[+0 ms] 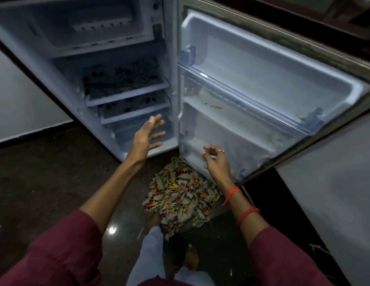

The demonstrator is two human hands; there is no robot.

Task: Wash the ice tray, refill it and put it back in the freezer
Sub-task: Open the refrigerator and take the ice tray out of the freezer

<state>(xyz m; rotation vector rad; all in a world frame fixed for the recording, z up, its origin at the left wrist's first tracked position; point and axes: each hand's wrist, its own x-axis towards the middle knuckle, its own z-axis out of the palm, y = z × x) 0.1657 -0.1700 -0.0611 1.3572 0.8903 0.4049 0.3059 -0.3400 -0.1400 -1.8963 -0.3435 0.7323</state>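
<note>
A small fridge stands open in front of me, its door (283, 83) swung out to the right. The freezer compartment (91, 23) is at the top of the cabinet and looks empty; I see no ice tray. My left hand (148, 139) is held out, fingers spread, in front of the bottom drawer (136, 131), holding nothing. My right hand (216, 159) hovers by the lower door rack (237, 137) with fingers loosely curled and nothing in them.
Two shelves with floral liners (122, 79) sit below the freezer. A patterned cloth (180, 195) lies on the dark floor at the fridge's foot, by my bare feet (191, 259). White walls flank both sides.
</note>
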